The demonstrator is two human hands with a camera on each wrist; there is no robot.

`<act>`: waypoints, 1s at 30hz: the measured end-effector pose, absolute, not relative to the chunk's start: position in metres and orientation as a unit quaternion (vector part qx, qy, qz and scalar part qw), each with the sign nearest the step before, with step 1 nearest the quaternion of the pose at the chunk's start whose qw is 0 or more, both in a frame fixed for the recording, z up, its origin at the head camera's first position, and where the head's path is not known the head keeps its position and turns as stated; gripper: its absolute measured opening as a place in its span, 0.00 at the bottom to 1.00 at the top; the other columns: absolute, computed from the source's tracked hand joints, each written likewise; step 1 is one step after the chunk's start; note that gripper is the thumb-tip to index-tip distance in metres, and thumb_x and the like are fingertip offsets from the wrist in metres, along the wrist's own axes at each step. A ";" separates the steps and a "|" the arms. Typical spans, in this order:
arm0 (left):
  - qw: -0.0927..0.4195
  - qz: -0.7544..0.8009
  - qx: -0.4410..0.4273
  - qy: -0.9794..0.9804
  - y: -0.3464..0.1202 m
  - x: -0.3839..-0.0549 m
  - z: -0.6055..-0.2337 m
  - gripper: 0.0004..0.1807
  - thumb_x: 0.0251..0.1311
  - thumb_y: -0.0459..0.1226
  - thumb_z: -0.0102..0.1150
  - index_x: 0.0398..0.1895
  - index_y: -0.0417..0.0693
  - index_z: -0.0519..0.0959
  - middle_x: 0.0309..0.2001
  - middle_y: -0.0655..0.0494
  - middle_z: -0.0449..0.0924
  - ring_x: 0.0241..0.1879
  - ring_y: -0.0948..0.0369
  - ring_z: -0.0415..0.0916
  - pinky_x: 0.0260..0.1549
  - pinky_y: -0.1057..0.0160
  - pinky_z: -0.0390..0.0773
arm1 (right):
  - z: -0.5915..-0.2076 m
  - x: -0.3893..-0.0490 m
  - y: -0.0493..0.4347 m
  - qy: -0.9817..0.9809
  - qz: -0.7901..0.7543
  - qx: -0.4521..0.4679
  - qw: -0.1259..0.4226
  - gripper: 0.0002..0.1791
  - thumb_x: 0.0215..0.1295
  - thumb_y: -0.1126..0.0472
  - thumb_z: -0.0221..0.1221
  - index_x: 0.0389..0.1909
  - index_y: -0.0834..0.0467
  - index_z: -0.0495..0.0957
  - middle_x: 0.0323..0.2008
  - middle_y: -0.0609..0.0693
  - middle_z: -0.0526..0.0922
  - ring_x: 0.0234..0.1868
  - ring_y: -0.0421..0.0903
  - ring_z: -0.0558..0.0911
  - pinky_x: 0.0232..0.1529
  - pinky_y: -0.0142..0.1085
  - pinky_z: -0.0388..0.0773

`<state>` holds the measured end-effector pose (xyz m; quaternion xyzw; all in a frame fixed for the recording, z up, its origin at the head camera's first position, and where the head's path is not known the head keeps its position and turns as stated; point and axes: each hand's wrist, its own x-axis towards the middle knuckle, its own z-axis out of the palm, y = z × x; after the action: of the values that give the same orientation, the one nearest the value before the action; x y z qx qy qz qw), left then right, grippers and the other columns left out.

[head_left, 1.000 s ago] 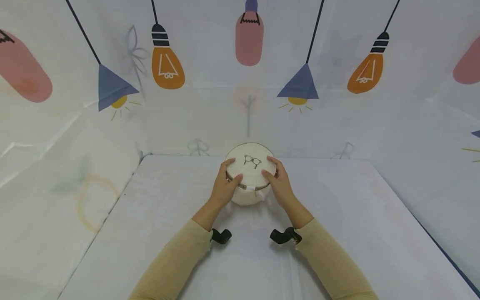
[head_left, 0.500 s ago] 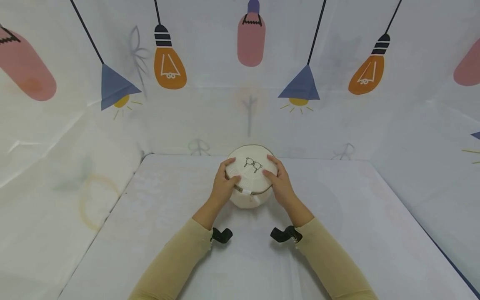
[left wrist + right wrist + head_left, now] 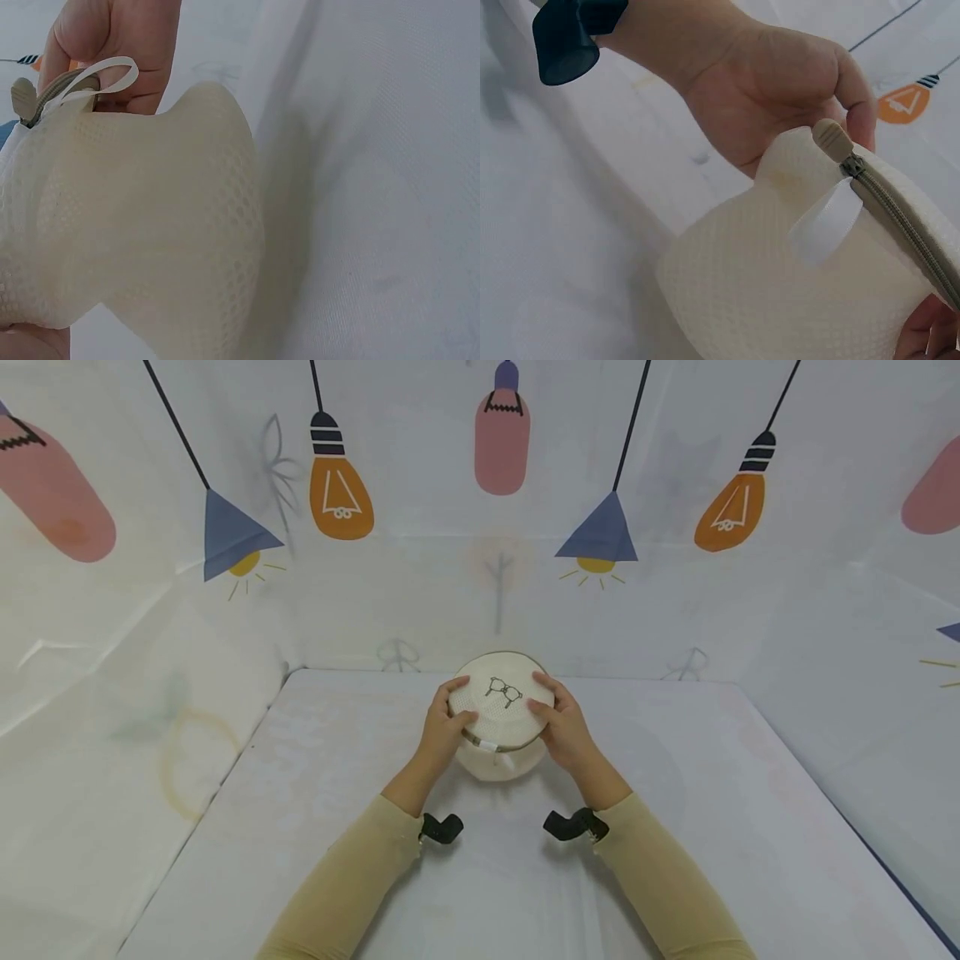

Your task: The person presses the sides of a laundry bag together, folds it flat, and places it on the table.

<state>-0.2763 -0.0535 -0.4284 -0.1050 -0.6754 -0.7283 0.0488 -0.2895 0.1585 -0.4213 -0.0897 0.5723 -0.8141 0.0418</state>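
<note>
A cream mesh laundry bag [image 3: 498, 718], round-topped, with a line drawing of glasses [image 3: 503, 692] on its top, is held between both hands at the back middle of the table. My left hand [image 3: 442, 727] grips its left rim, thumb on the top face. On the opposite rim, my right hand [image 3: 564, 727] holds it the same way. A zipper [image 3: 907, 221] runs around the rim; its beige pull [image 3: 832, 140] sits beside a small white loop [image 3: 829, 221]. Below the rim the soft mesh body [image 3: 172, 202] bulges down. Most fingers are hidden under the bag.
A white-covered table [image 3: 337, 752] lies beneath. Close behind the bag rises a white cloth wall [image 3: 435, 585] printed with lamps and bulbs. Black curved pieces [image 3: 442, 828] stick out inward from both wrists.
The bag has come slightly down and toward me, and its top has turned a little, with the white tag shifting left. Both hands keep their hold.
</note>
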 end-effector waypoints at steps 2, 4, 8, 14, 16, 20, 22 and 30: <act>0.043 -0.729 -0.105 -0.675 -0.054 -0.276 -0.428 0.34 0.61 0.26 0.54 0.72 0.45 0.63 0.76 0.45 0.54 0.74 0.52 0.55 0.72 0.52 0.56 | -0.420 -0.289 0.158 0.554 -0.826 -0.089 0.042 0.33 0.74 0.73 0.51 0.76 0.58 0.56 0.77 0.52 0.54 0.53 0.42 0.81 0.47 0.32 0.82; 0.039 -0.725 -0.104 -0.680 -0.055 -0.276 -0.428 0.33 0.63 0.27 0.54 0.72 0.45 0.62 0.77 0.45 0.53 0.75 0.52 0.53 0.73 0.53 0.54 | -0.419 -0.289 0.158 0.537 -0.838 -0.088 0.042 0.34 0.73 0.74 0.50 0.77 0.58 0.55 0.78 0.51 0.53 0.54 0.42 0.80 0.49 0.32 0.81; 0.039 -0.710 -0.108 -0.695 -0.056 -0.273 -0.427 0.33 0.65 0.28 0.55 0.73 0.45 0.61 0.78 0.45 0.51 0.76 0.52 0.49 0.74 0.53 0.50 | -0.419 -0.288 0.157 0.510 -0.855 -0.083 0.043 0.35 0.72 0.77 0.49 0.77 0.58 0.54 0.77 0.53 0.55 0.55 0.43 0.80 0.52 0.32 0.80; 0.041 -0.644 -0.095 -0.758 -0.058 -0.268 -0.426 0.34 0.67 0.34 0.58 0.74 0.53 0.59 0.73 0.45 0.60 0.69 0.50 0.63 0.66 0.52 0.67 | -0.418 -0.290 0.159 0.483 -0.872 -0.074 0.034 0.36 0.71 0.79 0.48 0.78 0.59 0.52 0.77 0.55 0.55 0.56 0.44 0.80 0.57 0.35 0.78; 0.042 -0.605 -0.090 -0.790 -0.060 -0.266 -0.426 0.34 0.68 0.39 0.58 0.75 0.57 0.58 0.70 0.45 0.65 0.62 0.50 0.70 0.56 0.52 0.76 | -0.418 -0.290 0.159 0.482 -0.873 -0.070 0.031 0.36 0.71 0.78 0.48 0.78 0.58 0.53 0.77 0.54 0.55 0.58 0.45 0.79 0.58 0.35 0.77; 0.055 -0.532 -0.099 -0.839 -0.062 -0.261 -0.427 0.35 0.70 0.45 0.56 0.77 0.59 0.55 0.66 0.45 0.69 0.52 0.53 0.74 0.42 0.55 0.79 | -0.416 -0.290 0.160 0.478 -0.876 -0.060 0.027 0.36 0.71 0.78 0.49 0.78 0.57 0.54 0.77 0.52 0.56 0.65 0.50 0.74 0.59 0.36 0.76; 0.063 -0.513 -0.105 -0.850 -0.062 -0.260 -0.427 0.36 0.71 0.46 0.55 0.78 0.58 0.54 0.66 0.45 0.70 0.50 0.54 0.75 0.40 0.56 0.79 | -0.415 -0.290 0.160 0.474 -0.878 -0.058 0.026 0.36 0.72 0.78 0.49 0.78 0.57 0.54 0.77 0.51 0.56 0.69 0.52 0.70 0.60 0.35 0.76; 0.043 -0.534 -0.095 -0.839 -0.059 -0.255 -0.423 0.37 0.71 0.46 0.55 0.79 0.58 0.51 0.67 0.44 0.69 0.48 0.55 0.76 0.38 0.59 0.78 | -0.415 -0.290 0.160 0.483 -0.874 -0.057 0.025 0.36 0.72 0.77 0.50 0.78 0.57 0.54 0.77 0.51 0.55 0.67 0.50 0.72 0.60 0.35 0.75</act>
<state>-0.2547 -0.0585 -0.4226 -0.0954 -0.8391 -0.5338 0.0429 -0.2904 0.1596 -0.4147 -0.0565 0.4829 -0.8735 0.0246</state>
